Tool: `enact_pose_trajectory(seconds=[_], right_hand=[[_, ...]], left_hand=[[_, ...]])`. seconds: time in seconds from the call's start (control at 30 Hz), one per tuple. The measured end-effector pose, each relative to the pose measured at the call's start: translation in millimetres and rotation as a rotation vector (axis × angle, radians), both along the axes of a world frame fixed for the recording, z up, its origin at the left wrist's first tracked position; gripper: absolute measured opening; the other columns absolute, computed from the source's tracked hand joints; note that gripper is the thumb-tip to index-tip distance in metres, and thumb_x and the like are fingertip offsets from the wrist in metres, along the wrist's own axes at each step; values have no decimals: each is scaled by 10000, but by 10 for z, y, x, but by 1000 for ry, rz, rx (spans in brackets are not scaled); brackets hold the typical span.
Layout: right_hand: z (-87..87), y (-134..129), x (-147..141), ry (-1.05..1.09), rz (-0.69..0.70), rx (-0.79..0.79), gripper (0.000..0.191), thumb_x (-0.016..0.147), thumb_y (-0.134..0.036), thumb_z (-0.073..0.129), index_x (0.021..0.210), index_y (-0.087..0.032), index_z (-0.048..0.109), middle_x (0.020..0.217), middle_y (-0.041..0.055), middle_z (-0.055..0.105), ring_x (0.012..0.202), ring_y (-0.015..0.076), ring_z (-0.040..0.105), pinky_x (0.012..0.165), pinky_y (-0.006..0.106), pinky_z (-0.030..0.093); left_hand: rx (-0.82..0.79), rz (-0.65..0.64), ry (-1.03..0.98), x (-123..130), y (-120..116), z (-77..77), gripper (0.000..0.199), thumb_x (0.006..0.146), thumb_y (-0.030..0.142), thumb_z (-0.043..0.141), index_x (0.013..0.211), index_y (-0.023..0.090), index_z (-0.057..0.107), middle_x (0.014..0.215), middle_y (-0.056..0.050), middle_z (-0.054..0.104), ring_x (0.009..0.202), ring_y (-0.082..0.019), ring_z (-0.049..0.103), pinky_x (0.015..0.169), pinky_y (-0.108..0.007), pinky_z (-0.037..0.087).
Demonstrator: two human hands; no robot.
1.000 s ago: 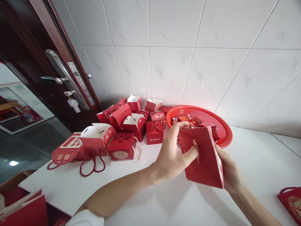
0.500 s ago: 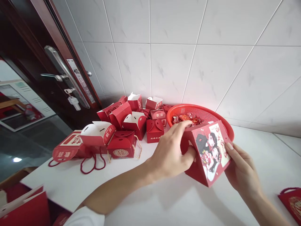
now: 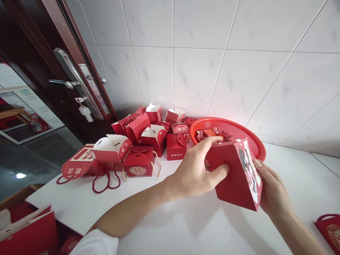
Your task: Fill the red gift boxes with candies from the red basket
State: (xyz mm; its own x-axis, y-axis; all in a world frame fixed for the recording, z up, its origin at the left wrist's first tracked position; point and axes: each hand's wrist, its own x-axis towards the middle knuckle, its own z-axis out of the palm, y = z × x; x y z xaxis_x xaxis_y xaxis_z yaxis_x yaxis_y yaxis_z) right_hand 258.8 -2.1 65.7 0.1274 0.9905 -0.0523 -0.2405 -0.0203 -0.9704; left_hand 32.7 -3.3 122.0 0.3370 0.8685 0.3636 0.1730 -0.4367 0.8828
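Right of centre, both hands, left [image 3: 195,171] and right [image 3: 273,187], grip a smooth red card box [image 3: 233,173], wedge-shaped, picture-printed, before a perforated plastic basket [image 3: 261,150] on the glossy white table [image 3: 186,226]!

Observed red printed box [image 3: 235,173] held tilted over white table [image 3: 191,226] in 2 hands. Found left hand [image 3: 195,170] on the plain side, with thumb against the panel; found right hand [image 3: 273,189] at the illustrated face. Noted red perforated basket [image 3: 259,145] just behind, containing wrapped packets [image 3: 211,132] and partly hidden by the held box. Recorded to the left: open box [image 3: 111,151] with white interior, beside closed box [image 3: 138,163] bearing 1 round emblem and cord handles. Logged keys [image 3: 85,112] hanging at door [image 3: 39,42].
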Motion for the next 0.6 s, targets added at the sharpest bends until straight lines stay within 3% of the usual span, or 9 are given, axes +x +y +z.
enact_pose_trajectory(seconds=[0.1, 0.17, 0.27, 0.43, 0.6], right_hand=[[6, 5, 2, 9, -3, -3, 330, 729, -548, 842, 797, -239, 751, 825, 72, 766, 565, 214, 646, 474, 321, 520], [10, 11, 5, 28, -9, -15, 344, 694, -542, 869, 782, -231, 751, 814, 67, 761, 588, 214, 655, 486, 311, 529], [21, 16, 10, 61, -12, -44, 380, 630, -529, 911, 781, -216, 758, 815, 58, 758, 610, 200, 666, 487, 279, 538], [31, 18, 14, 70, 37, -62, 365, 681, -524, 887, 839, -216, 774, 693, 41, 710, 636, 209, 683, 498, 264, 552], [4, 29, 18, 78, 13, -70, 391, 669, -547, 884, 863, -228, 767, 870, 69, 767, 758, 259, 719, 573, 308, 582]], left_hand=[[-74, -51, -48, -11, 9, 10, 545, 859, 261, 693, 1375, 268, 516, 1315, -73, 707, 1023, -256, 740, 805, -375, 631], [-97, -80, -63, -19, 14, 8, 559, 863, 265, 693, 1389, 278, 505, 1306, -68, 711, 1027, -253, 740, 785, -361, 630], [-98, -100, -64, -25, 19, -14, 594, 862, 237, 691, 1418, 285, 485, 1305, -63, 711, 1086, -265, 726, 876, -396, 618], [-119, -149, -98, -19, 10, -66, 643, 863, 241, 710, 1454, 301, 465, 1367, -67, 677, 1203, -291, 680, 1014, -470, 573], [-189, -179, -49, -36, -13, -60, 930, 815, 400, 816, 1586, 323, 303, 1523, -102, 561, 1383, -339, 553, 1115, -544, 504]])
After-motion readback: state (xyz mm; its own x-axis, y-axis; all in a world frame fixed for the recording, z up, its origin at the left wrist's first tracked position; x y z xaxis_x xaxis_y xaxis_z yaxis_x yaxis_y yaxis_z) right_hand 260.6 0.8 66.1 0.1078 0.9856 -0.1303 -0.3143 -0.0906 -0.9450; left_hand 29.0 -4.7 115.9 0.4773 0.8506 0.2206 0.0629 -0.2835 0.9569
